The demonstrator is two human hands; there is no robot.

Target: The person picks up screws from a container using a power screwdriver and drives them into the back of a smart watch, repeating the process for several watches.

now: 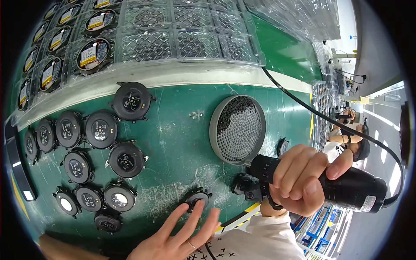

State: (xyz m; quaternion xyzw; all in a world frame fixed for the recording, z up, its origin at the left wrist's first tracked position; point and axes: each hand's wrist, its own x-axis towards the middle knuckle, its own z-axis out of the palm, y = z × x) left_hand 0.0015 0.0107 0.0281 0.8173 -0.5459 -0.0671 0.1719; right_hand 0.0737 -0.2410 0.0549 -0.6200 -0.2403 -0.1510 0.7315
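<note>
My right hand (299, 180) is wrapped round a black corded electric screwdriver (351, 188), held sideways with its tip pointing left. That tip is at the near rim of a round grey dish (213, 141), which has a perforated bed with dark screws gathered on its upper left. My left hand (182, 236) has its fingers spread, with fingertips on a black round smartwatch case (197, 199) lying on the green mat. Left of it lie several more black watch cases (102, 129), backs up.
Clear plastic trays (149, 45) stand across the far side; some pockets hold open watch cases with yellow batteries (89, 55). A black round fitting (242, 184) and a small watch case (282, 146) lie near the dish. The screwdriver's cable (329, 113) arcs overhead. Another person (346, 141) works at far right.
</note>
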